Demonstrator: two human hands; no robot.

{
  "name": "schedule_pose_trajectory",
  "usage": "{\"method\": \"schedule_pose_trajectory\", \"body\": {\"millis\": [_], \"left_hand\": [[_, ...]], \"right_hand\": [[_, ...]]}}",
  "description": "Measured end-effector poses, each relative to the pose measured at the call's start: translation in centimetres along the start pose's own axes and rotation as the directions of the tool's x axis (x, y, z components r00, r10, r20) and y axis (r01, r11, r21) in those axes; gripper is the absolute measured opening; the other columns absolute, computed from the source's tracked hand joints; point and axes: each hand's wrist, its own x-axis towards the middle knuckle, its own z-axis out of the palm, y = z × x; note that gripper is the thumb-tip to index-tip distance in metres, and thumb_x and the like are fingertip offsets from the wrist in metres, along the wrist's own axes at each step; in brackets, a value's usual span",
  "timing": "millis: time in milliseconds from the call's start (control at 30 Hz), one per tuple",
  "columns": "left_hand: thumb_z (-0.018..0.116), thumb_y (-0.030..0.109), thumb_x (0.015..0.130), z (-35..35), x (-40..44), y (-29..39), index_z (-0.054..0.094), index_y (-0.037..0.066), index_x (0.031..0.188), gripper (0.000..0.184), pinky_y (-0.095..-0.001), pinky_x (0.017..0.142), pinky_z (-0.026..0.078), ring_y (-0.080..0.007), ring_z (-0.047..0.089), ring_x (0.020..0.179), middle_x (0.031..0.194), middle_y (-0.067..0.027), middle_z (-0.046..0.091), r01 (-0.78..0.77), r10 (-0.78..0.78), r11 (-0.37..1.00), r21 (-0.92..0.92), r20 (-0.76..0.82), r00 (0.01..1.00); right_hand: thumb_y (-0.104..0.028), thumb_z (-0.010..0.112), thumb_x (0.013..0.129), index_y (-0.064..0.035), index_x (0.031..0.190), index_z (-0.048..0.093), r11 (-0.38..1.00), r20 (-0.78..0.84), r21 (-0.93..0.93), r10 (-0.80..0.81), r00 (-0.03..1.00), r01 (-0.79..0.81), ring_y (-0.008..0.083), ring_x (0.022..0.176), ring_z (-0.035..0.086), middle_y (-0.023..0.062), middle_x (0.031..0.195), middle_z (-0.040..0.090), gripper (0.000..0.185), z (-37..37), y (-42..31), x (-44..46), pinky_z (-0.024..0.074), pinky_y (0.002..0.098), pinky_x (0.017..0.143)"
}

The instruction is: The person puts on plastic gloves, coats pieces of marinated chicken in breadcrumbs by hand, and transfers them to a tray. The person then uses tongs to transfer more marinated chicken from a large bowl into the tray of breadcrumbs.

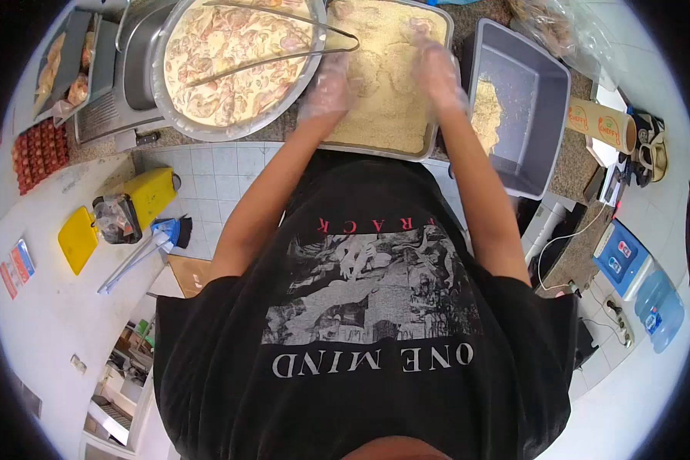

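Pale-yellow crumbs [387, 103] in one tray [391, 155], lying between left hand [330, 90] and right hand [439, 75], both plastic-gloved; fingers blurred, cannot tell whether either grips. Leftward on bench [475, 11]: one bowl [215, 134], battered pieces [234, 100], one pair of tongs [307, 54] across. Rightward: one grey bin [525, 115], one yellowish heap [486, 119] inside.

Layout about the tray [379, 152], set on the surface [479, 13] before the person [376, 307], as I view it; sides are the person's. In the tray: crumbs [387, 107], left hand [330, 92] at left, right hand [439, 77] at right. Left of the tray: bowl [241, 136] holding meat pieces [230, 46], tongs [356, 43] across it; farther left, sink [139, 65]. Right of the tray: bin [525, 100] containing a heap [487, 115]; farther right, roll [602, 126].
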Motion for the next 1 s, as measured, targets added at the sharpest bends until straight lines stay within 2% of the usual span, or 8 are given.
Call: {"method": "schedule_pose_trajectory", "body": {"millis": [133,233,333,533,733,867,967,1000], "left_hand": [[0.08,0.028,0.094,-3.5,-5.2,1.8,0.051,-0.001,0.152,0.071,-0.0489,0.116,0.05,-0.0476,0.059,0.137,0.151,-0.0315,0.054,0.073,-0.085,0.996,0.049,0.34,0.937],[0.081,0.023,0.091,1.3,-5.9,0.1,0.059,0.0,0.14,0.059,-0.0494,0.112,0.052,-0.0463,0.063,0.133,0.14,-0.0297,0.064,-0.066,0.08,0.997,-0.049,0.395,0.915],[0.08,0.019,0.09,3.1,-2.6,2.4,0.062,0.002,0.134,0.051,-0.0506,0.106,0.056,-0.0472,0.068,0.124,0.133,-0.0283,0.07,0.319,-0.264,0.948,0.002,0.565,0.781],[0.077,0.028,0.093,-4.8,1.6,4.6,0.056,-0.001,0.152,0.069,-0.0482,0.107,0.055,-0.0476,0.068,0.126,0.137,-0.0308,0.069,0.195,-0.03,0.885,-0.422,0.368,0.929],[0.074,0.055,0.094,0.9,1.1,2.7,0.036,-0.009,0.164,0.101,-0.0494,0.127,0.037,-0.042,0.042,0.157,0.169,-0.0301,0.04,-0.418,0.342,0.85,0.322,0.267,0.901],[0.071,0.058,0.095,-1.1,1.0,3.7,0.028,-0.008,0.167,0.107,-0.0489,0.131,0.031,-0.0427,0.031,0.162,0.175,-0.0299,0.028,-0.284,0.19,0.949,0.138,0.47,0.862],[0.069,0.057,0.097,-0.6,-0.2,3.0,0.038,-0.009,0.163,0.099,-0.0481,0.128,0.036,-0.0428,0.04,0.157,0.169,-0.0308,0.038,-0.308,0.191,0.935,0.174,0.484,0.854],[0.069,0.057,0.097,-1.1,0.3,3.1,0.042,-0.009,0.16,0.095,-0.0481,0.127,0.038,-0.0427,0.044,0.155,0.167,-0.031,0.042,-0.293,0.179,0.944,0.154,0.507,0.843]], "right_hand": [[-0.016,0.07,0.093,0.002,0.119,0.069,0.974,0.16,0.225,-0.048,0.986,0.011,0.043,0.112,0.072,0.0271,0.118,0.074,0.032,-1.6,-4.6,-10.7,0.0575,0.0573,0.095],[-0.012,0.074,0.09,0.0002,0.118,0.07,0.954,-0.077,0.271,-0.11,0.991,0.127,0.0441,0.114,0.072,0.0286,0.118,0.073,0.031,3.2,-6.6,-11.0,0.0566,0.0557,0.098],[-0.013,0.075,0.089,0.0008,0.125,0.071,0.913,-0.025,0.402,-0.068,0.997,0.072,0.0418,0.115,0.073,0.0287,0.123,0.074,0.039,4.1,-5.7,-7.6,0.0571,0.0507,0.098],[-0.014,0.077,0.086,0.001,0.137,0.067,0.594,-0.025,0.803,0.11,0.994,-0.045,0.0387,0.109,0.076,0.0267,0.119,0.077,0.054,-5.1,-3.2,-7.1,0.058,0.0444,0.096],[-0.015,0.057,0.098,0.0122,0.134,0.065,0.974,-0.121,-0.062,-0.224,0.967,0.218,0.0394,0.119,0.074,0.033,0.12,0.075,0.046,-0.4,-3.8,-3.7,0.0544,0.0474,0.108],[-0.012,0.056,0.098,0.0079,0.125,0.07,0.965,0.088,0.034,-0.263,0.961,0.261,0.038,0.122,0.073,0.0334,0.118,0.074,0.036,-4.3,-4.2,-4.4,0.0496,0.0515,0.114],[-0.012,0.056,0.097,0.0016,0.113,0.075,0.864,-0.36,-0.299,-0.495,0.791,0.404,0.0367,0.119,0.074,0.0287,0.118,0.076,0.028,2.1,-3.0,-4.9,0.052,0.0517,0.11],[-0.011,0.057,0.097,0.0011,0.112,0.075,0.896,-0.209,-0.192,-0.436,0.875,0.401,0.0366,0.119,0.074,0.0278,0.118,0.076,0.027,0.7,-3.0,-5.3,0.0529,0.0513,0.109]]}}
